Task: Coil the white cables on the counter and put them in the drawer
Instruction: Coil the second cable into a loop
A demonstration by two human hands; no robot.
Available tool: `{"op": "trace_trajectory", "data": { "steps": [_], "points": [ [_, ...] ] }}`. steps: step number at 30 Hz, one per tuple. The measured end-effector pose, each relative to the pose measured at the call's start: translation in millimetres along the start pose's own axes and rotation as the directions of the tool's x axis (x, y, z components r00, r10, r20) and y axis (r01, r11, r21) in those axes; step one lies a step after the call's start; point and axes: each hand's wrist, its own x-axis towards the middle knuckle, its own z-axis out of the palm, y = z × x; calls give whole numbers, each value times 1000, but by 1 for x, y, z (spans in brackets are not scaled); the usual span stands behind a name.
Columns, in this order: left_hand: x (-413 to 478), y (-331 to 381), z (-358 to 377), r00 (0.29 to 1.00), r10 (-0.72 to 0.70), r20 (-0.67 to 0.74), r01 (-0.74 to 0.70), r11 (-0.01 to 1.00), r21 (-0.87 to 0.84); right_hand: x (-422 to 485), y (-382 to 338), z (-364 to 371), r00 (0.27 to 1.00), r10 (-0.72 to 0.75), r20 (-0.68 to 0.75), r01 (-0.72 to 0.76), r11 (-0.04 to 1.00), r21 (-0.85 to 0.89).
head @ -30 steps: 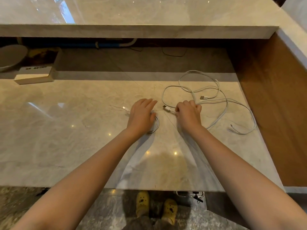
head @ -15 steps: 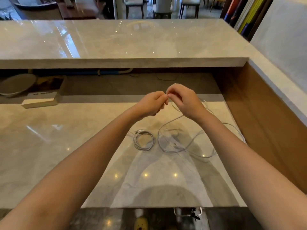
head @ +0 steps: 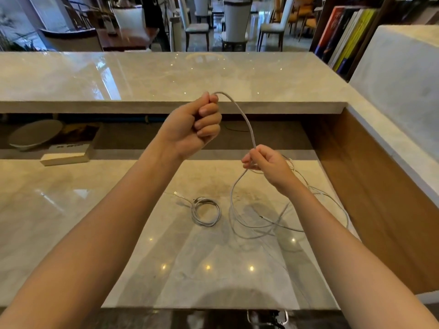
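While the left hand point(head: 192, 124) is raised above the table point(head: 71, 210) with its fingers curled into a fist around one end of a white cable point(head: 240, 110), the right hand point(head: 268, 165) sits lower and to the right, pinching the same cable between thumb and fingertips. Between the two hands the cable arches up out of the top of the left fist and slopes down to the right hand's pinch. Below that hand it drops in a long loop to the table, where it joins loose loops point(head: 273, 227) of white cable sprawled over the right part of the marble top, partly hidden behind the right forearm; how many cables make up that tangle cannot be told. Just left of the tangle and apart from it, a coiled cable point(head: 206, 211) lies flat on the table in a small neat ring, one connector end sticking out to the left. Behind the table a raised marble ledge point(head: 142, 74) runs across, and in the recess under it at the left sit a pale flat box point(head: 65, 156) and a grey dish point(head: 35, 134). Books point(head: 344, 41) stand at the upper right, and chairs point(head: 235, 20) beyond the ledge.
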Motion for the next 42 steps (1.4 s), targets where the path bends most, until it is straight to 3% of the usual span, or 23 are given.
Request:
{"op": "trace_trajectory", "data": {
  "steps": [3,6,8,14,18,21,25,30,32,34,37,40,42],
  "points": [
    [1,3,10,995,11,100,-3,997,-74,0,3,7,996,72,47,-74,997,26],
    [2,2,10,993,0,114,1,1000,-10,2,-8,9,980,191,-58,-177,966,189],
    [2,-2,7,993,-15,119,5,996,88,6,-20,6,974,176,-141,-141,964,226],
    [-5,4,6,995,22,98,-66,881,469,26,-47,-6,979,62,-192,-82,992,-100],
    [-8,14,13,989,20,147,-96,844,528,28,-58,-11,994,35,-108,-68,948,-311],
    [-4,24,16,990,110,93,-142,841,523,23,-66,0,1000,16,26,-2,880,-476],
    [1,38,8,954,287,-83,-239,901,363,9,-67,5,965,128,228,50,767,-640],
    [4,41,-3,916,374,-146,-332,910,249,4,-65,6,978,200,66,-28,437,-899],
    [8,36,-2,898,415,-144,-356,880,313,2,-60,14,958,274,83,-32,390,-920],
    [10,27,-1,885,449,-126,-336,802,493,0,-59,24,937,309,163,45,358,-933],
    [13,7,-3,921,388,-41,-227,619,752,-9,-78,33,933,212,292,222,299,-928],
    [13,-9,-8,958,286,13,-89,254,963,-14,-104,24,929,-90,360,371,191,-909],
    [11,-13,-12,976,217,28,-53,113,992,-15,-120,11,899,-266,348,416,265,-870]
  ]
}}
